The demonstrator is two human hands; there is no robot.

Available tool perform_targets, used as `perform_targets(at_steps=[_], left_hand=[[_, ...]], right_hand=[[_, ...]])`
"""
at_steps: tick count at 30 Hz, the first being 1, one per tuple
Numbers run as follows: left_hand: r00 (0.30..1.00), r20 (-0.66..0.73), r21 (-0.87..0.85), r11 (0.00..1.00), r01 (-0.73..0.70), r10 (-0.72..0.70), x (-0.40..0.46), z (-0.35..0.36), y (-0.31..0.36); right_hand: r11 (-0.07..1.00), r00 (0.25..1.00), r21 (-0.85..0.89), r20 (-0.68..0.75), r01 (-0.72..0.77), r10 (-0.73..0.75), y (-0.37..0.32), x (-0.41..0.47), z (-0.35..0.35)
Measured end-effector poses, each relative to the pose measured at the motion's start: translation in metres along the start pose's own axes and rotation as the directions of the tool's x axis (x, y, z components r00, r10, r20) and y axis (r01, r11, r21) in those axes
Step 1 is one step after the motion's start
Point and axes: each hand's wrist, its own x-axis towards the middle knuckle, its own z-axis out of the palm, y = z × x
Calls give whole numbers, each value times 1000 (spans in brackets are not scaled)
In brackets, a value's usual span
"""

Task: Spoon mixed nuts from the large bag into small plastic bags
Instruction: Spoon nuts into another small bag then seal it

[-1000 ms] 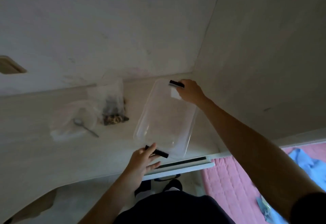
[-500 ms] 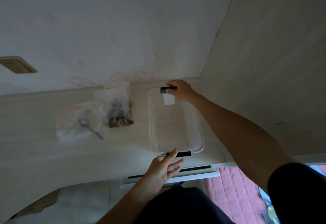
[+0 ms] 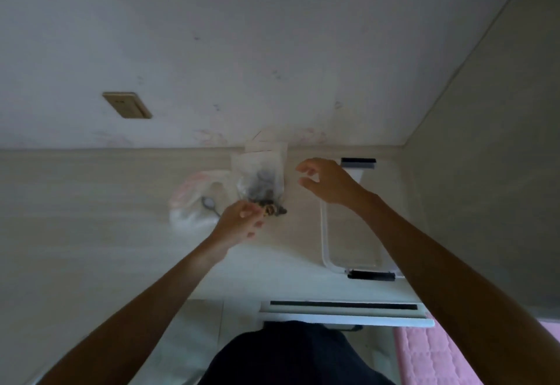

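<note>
The large bag (image 3: pixel 261 178) of mixed nuts is lying on the counter (image 3: pixel 91 202) against the back wall. The left hand (image 3: pixel 241 222) is hovering at its near end, fingers loosely curled, grasping nothing visible. The right hand (image 3: pixel 328 183) is hanging released above the counter, just right of the bag. A spoon (image 3: pixel 210 205) is lying on small plastic bags (image 3: pixel 194 202) to the left. 1 clear container (image 3: pixel 353 233) is sitting to the right.

pale wooden desk (image 3: pixel 91 202), nut bag (image 3: pixel 260 184), small bags (image 3: pixel 194 202), clear container (image 3: pixel 351 242)
</note>
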Motion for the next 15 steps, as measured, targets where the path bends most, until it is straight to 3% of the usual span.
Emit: perform_targets(at_steps=[2,5,7,11,15], left_hand=[[934,-168,355,903,-243,317,24,-17,16],[777,-139,609,672,-421,613,58,-42,37],[776,-38,690,578,-435,629,82,-58,47],[848,187,787,441,-431,496,112,-80,57],[855,259,820,366,-441,449,118,-90,57]], right_hand=[[999,1000,-39,10,-5,5,-14,19,6],[993,999,-109,9,-37,38,-30,48,16],[984,997,-165,21,-64,69,-38,66,23],[940,989,-330,80,-88,120,-50,92,37],[911,979,-393,99,-124,176,-54,96,46]])
